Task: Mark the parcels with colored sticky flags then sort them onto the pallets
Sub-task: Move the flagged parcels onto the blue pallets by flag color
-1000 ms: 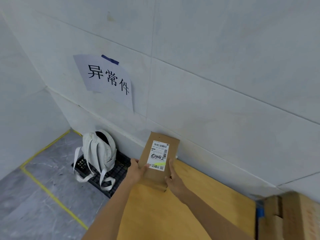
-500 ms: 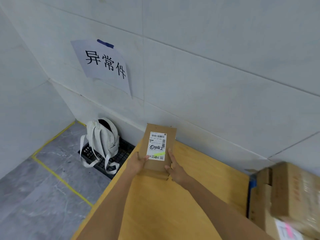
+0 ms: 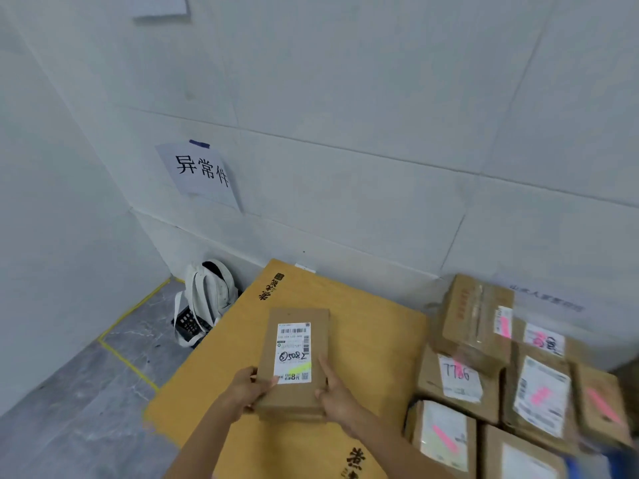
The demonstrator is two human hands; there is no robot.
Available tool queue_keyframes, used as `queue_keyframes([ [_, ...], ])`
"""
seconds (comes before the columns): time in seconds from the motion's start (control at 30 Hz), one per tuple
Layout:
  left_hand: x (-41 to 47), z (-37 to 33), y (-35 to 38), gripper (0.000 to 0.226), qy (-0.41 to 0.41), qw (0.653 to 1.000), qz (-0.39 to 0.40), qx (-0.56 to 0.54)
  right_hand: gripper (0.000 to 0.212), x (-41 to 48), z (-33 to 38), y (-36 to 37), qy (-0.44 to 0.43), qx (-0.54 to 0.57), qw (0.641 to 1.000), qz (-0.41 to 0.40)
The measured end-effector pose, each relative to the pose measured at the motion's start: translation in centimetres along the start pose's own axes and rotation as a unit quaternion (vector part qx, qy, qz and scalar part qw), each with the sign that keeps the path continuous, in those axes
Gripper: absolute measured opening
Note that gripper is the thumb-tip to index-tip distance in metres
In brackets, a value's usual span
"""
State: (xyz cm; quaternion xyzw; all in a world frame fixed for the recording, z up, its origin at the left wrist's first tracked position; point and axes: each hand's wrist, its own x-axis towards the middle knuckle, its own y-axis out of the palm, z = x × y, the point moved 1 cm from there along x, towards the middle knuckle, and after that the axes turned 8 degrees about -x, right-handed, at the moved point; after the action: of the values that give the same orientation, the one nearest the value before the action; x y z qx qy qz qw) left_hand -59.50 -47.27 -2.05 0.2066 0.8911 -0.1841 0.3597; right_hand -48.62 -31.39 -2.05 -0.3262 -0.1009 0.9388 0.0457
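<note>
A flat brown parcel (image 3: 294, 361) with a white shipping label and a yellow-green sticky flag (image 3: 300, 368) lies over the orange cardboard sheet (image 3: 363, 326) that covers the pallet. My left hand (image 3: 247, 392) grips its near left edge, thumb on top. My right hand (image 3: 335, 392) grips its near right edge. Whether the parcel rests on the sheet or hovers just above it I cannot tell.
Several brown parcels with pink flags (image 3: 501, 371) are stacked on the right. A white backpack (image 3: 207, 299) leans against the wall on a black pallet (image 3: 188, 324). A paper sign (image 3: 200, 172) hangs on the white wall. Yellow tape (image 3: 128, 361) marks the grey floor.
Both hands have brought the parcel down from upright near the wall to flat over the orange sheet. The view has swung right and down, revealing the pink-flagged parcels.
</note>
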Motion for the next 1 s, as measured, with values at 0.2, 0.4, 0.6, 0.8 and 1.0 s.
queue_keyframes([
  [0.2,-14.5,-4.8,3.1,0.066,0.155,0.986,-0.055,0.012,0.066,-13.4,2.5,-5.2,-0.167,0.023,0.985,-0.043],
  [0.4,-27.7,-5.6,17.4,0.049,0.253,0.966,0.008,0.042,0.064,-30.7,-4.6,-14.6,-0.257,0.040,0.950,-0.171],
  [0.6,-34.8,-3.8,35.0,0.043,0.254,0.953,0.147,0.075,0.056,-42.0,-16.2,-23.8,-0.217,0.043,0.911,-0.348],
  [0.8,-35.6,-0.4,47.2,0.044,0.194,0.935,0.259,0.148,0.052,-48.2,-26.2,-29.0,-0.097,0.047,0.902,-0.418],
  [1.0,-33.4,3.1,53.7,0.050,0.158,0.920,0.296,0.204,0.050,-48.9,-31.9,-31.1,-0.009,0.029,0.906,-0.422],
])
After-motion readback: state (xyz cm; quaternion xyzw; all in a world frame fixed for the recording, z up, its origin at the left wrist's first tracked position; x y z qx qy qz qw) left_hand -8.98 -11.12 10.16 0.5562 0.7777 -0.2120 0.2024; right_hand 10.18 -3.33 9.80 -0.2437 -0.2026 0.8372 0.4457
